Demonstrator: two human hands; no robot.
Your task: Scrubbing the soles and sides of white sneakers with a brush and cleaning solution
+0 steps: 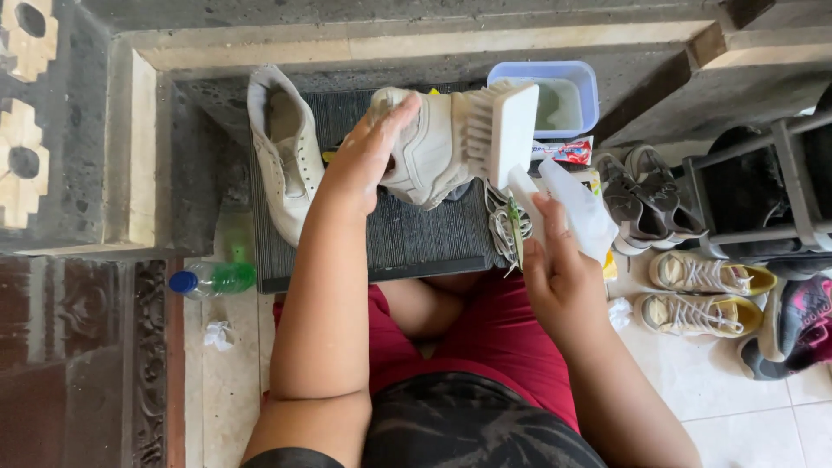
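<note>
Left hand (368,156) holds a white shoe (425,147); right hand (559,269) seemingly grips a brush (503,130).

- The dark mat (416,247) has bare room along its near edge, between the white shoe lying on it (286,147) and the loose laces (503,227).
- Behind, the blue tub (588,91) and the stone step (416,48) close the far side.
- To the right, pairs of shoes (646,204) and a shoe rack (780,186) crowd the floor (little passage there).
- To the left, a plastic bottle (212,279) lies by the stone wall (130,147); pale floor tiles (234,390) beside it stay open.
</note>
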